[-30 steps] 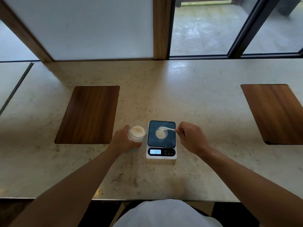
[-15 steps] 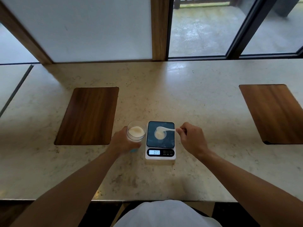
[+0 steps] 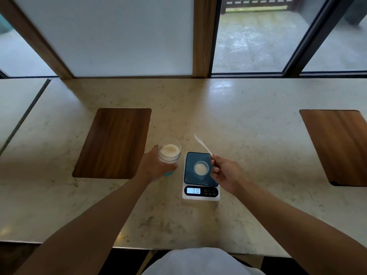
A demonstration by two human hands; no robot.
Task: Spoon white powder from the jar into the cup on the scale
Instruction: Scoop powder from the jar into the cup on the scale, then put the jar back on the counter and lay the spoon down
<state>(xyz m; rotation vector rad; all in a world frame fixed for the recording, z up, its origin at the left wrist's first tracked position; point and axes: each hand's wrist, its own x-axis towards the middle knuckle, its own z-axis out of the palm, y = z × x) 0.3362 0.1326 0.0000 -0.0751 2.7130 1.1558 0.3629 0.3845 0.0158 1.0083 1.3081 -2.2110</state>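
Note:
A clear jar (image 3: 169,152) holding white powder stands on the marble counter, gripped from the left side by my left hand (image 3: 154,167). Just right of it sits a small digital scale (image 3: 201,193) with a dark platform and a lit display. A small clear cup (image 3: 201,168) with some powder rests on the platform. My right hand (image 3: 226,171) is at the scale's right edge and pinches a white plastic spoon (image 3: 202,144), whose bowl points up and away, beyond the scale and off the cup.
Two dark wooden boards lie inset on the counter, one left of the jar (image 3: 114,142) and one at the far right (image 3: 337,145). Windows and wooden posts rise behind the counter's far edge. The counter's near edge (image 3: 139,248) is close to my body.
The spoon was over the cup a second ago; my right hand has since lifted and swung its bowl up and away from the cup. The left hand stays on the jar.

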